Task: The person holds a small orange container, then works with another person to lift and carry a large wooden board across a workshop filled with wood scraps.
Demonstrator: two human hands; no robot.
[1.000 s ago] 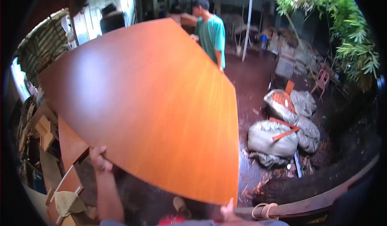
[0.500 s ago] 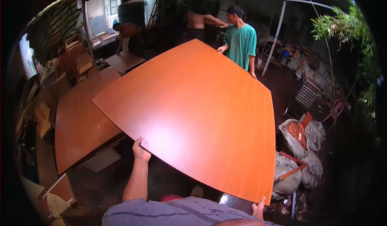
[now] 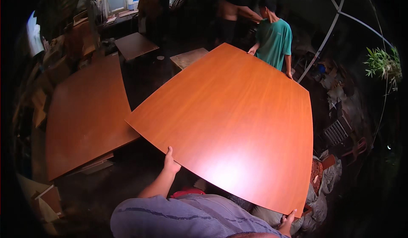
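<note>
A large orange-brown wooden board (image 3: 238,119) with a glossy face spans the space in front of me. My left hand (image 3: 171,163) grips its near left edge, thumb on top and fingers hidden beneath. At the near right corner, my right hand (image 3: 289,219) is closed on the same board, its fingers partly under the edge. Across from me a person in a green shirt (image 3: 274,40) holds the far edge with both hands, head turned aside. A second, similar wooden board (image 3: 87,114) lies to the left, its corner close to the held board's left corner.
Filled sacks (image 3: 318,208) stand by the board's right side. A smaller brown panel (image 3: 136,46) and a light-topped table (image 3: 189,58) are farther back. Another person (image 3: 228,12) stands behind the helper. A slanted metal pole (image 3: 325,42) rises at right; scrap wood lines the left.
The held board has shifted right in view with my hands and the helper. More of the left board now shows, and the light-topped table has come into sight. The bending person at back left is no longer distinguishable.
</note>
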